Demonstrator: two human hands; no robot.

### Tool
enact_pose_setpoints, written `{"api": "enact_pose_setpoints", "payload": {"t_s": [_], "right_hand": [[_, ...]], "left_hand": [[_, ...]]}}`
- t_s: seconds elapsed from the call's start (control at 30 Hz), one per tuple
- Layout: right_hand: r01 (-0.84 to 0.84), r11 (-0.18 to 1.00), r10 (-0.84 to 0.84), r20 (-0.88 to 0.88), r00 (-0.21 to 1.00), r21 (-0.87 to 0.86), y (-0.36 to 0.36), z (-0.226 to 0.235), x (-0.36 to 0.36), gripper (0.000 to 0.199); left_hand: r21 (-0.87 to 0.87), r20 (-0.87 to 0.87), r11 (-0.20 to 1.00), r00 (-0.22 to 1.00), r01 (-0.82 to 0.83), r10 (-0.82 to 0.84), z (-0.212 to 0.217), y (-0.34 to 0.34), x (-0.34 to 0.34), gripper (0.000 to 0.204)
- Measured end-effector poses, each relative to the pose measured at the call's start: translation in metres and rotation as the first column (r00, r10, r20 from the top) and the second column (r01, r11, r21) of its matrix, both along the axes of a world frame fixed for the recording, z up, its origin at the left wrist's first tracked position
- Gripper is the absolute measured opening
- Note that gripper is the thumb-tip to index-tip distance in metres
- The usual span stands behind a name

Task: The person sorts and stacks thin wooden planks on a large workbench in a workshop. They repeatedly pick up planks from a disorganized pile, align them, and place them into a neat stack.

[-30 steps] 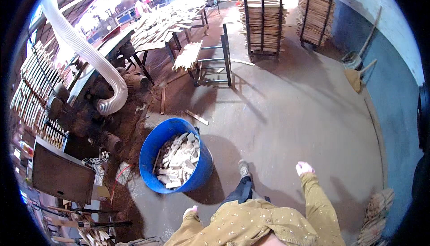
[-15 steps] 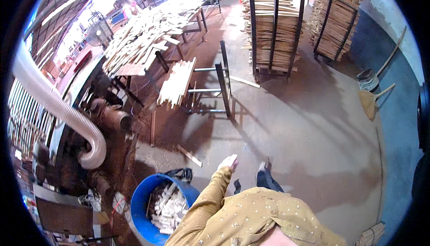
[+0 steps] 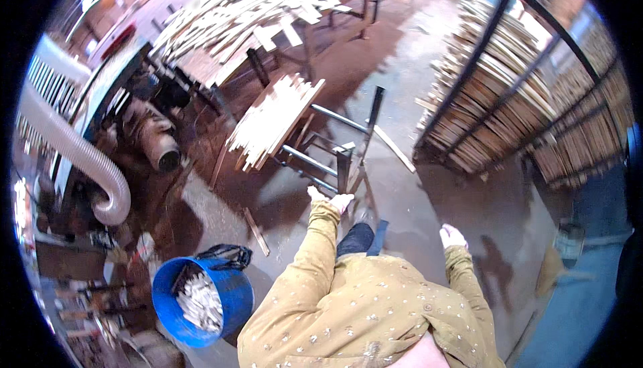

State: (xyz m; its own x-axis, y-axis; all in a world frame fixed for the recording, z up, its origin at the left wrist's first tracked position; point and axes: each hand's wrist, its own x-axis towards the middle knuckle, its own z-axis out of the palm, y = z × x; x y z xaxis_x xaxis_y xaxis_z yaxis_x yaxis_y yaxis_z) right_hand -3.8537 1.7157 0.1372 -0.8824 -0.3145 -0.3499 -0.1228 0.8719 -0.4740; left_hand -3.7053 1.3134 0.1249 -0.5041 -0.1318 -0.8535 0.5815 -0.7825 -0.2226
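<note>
My left hand [image 3: 330, 199] reaches forward, its thumb and fingers spread with nothing in them. It is close to the near end of a dark metal stand [image 3: 343, 167]; I cannot tell whether it touches the metal. On the left side of that stand lies a stack of pale wood strips [image 3: 276, 121]. Away from my body on the right hangs my right hand [image 3: 453, 236], slightly blurred. Its fingers look loosely apart, and no object shows in them.
A blue barrel [image 3: 234, 294] of wood offcuts stands at my left, with a loose strip [image 3: 256, 232] on the floor nearby. Beyond are a table heaped with wood pieces [image 3: 268, 0], a ribbed hose [image 3: 80, 147] and a loaded rack [image 3: 482, 80]. Another strip [image 3: 395, 148] lies beyond the stand.
The view has turned and come nearer to the metal stand. My left hand has moved forward and spread its fingers. My right hand has come into view.
</note>
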Motion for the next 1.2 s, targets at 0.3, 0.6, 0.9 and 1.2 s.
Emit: {"api": "enact_pose_setpoints", "payload": {"t_s": [0.3,0.6,0.9,1.2], "right_hand": [[-0.441,0.895,0.412,0.246,0.878,0.075,-0.175,-0.033,-0.23,0.04],[-0.685,0.667,0.671,-0.163,0.723,-0.295,-0.416,0.064,-0.326,0.083],[-0.922,0.276,0.955,-0.03,0.295,-0.272,-0.506,0.039,-0.311,0.051],[-0.906,0.302,0.947,-0.012,0.32,-0.298,-0.511,0.073,-0.265,0.045]], "left_hand": [[-0.157,0.0,0.981,0.993,0.117,-0.119,-0.103,-0.075,-0.119,0.068],[0.048,-0.068,0.936,0.934,-0.348,0.351,-0.076,-0.057,-0.139,0.069],[-0.028,0.12,0.938,0.931,-0.345,0.345,-0.083,-0.059,-0.109,0.025],[-0.016,-0.229,0.991,0.965,-0.133,0.126,-0.086,-0.092,-0.032,0.038]]}}
